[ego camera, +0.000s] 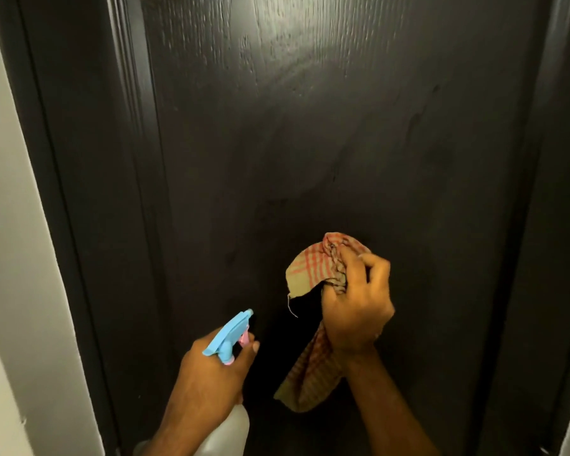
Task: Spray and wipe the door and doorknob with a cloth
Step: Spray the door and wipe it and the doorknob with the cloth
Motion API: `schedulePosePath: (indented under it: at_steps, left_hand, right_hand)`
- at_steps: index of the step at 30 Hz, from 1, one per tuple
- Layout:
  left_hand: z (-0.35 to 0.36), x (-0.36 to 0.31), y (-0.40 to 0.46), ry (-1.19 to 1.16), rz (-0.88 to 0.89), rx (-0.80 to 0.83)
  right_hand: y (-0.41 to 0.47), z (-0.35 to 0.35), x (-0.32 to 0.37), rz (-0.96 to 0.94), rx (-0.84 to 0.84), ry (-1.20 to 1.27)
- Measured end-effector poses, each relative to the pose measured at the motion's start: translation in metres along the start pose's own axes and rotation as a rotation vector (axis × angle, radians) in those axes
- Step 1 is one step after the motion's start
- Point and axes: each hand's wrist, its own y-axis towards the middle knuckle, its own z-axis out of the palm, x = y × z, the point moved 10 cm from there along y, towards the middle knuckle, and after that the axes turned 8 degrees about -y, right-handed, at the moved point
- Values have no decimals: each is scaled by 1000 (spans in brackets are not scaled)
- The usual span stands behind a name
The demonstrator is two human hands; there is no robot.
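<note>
Nearest us, at the bottom edge, we see the spray bottle (226, 432): a pale, translucent body rising to a blue trigger head with a pink collar and trigger, its nozzle aimed up and to the right at the door (310, 143). The left hand (211, 373) grips the bottle's neck, fingers (249, 348) curled round it just under the head; whether one lies on the trigger we cannot tell.

Just right of it, the right hand (356, 311) is raised with its back toward us. Its fingers are clenched on a bunched cloth (310, 268), tan with red and orange check lines. One wad of the cloth stands above the knuckles; a longer tail hangs down below the wrist beside the forearm. A loose thread trails from the upper wad's lower edge. The cloth sits close against the door's lower middle; we cannot tell whether it touches the surface.

The door is dark, nearly black, with a wood-grain texture. Its upper part shows a pale sheen with streaks. We see no doorknob in this view.

Outward: a dark door frame (79, 192) runs down the left side, and beyond it a light wall (7, 225). A dark frame edge also borders the right side.
</note>
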Motion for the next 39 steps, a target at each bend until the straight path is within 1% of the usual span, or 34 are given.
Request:
schedulePosePath:
  at_steps: [4,8,10,12,15,18,21,25,29,33,35,37,39]
  left_hand:
    - [15,-22,2,-45,47,27]
    - [26,-67,14,-65,134,44]
    - [35,-88,19,-84,159,90]
    - [44,-106,24,-89,170,124]
    - [50,-124,31,-125,138,147]
    - [51,-141,37,-154,132,184]
    - [44,-154,41,-198,146,198]
    - [31,-163,42,-234,170,192]
    - [8,-160,43,-207,184,124]
    - [-27,-155,41,-174,191,14]
    - [-42,-148,43,-154,184,-27]
    - [-54,-140,46,-140,160,-31]
    - [-69,-130,46,-132,150,-30]
  right_hand:
    - [1,5,19,-227,30,9]
    - [21,5,35,-527,68,0]
    - [43,4,42,-588,41,-15]
    - [78,-2,43,-550,-16,-6]
    - [138,-13,35,-431,-92,6]
    - [192,-25,8,-279,-143,16]
    - [227,-35,-24,-152,-165,34]
    - [244,-49,-45,-41,-207,58]
    - [246,-50,-44,32,-202,53]
    - [259,-51,-44,248,-246,47]
    - [266,-50,-34,312,-261,33]
    - [273,-46,-17,295,-259,27]
    - [277,-38,9,228,-237,31]
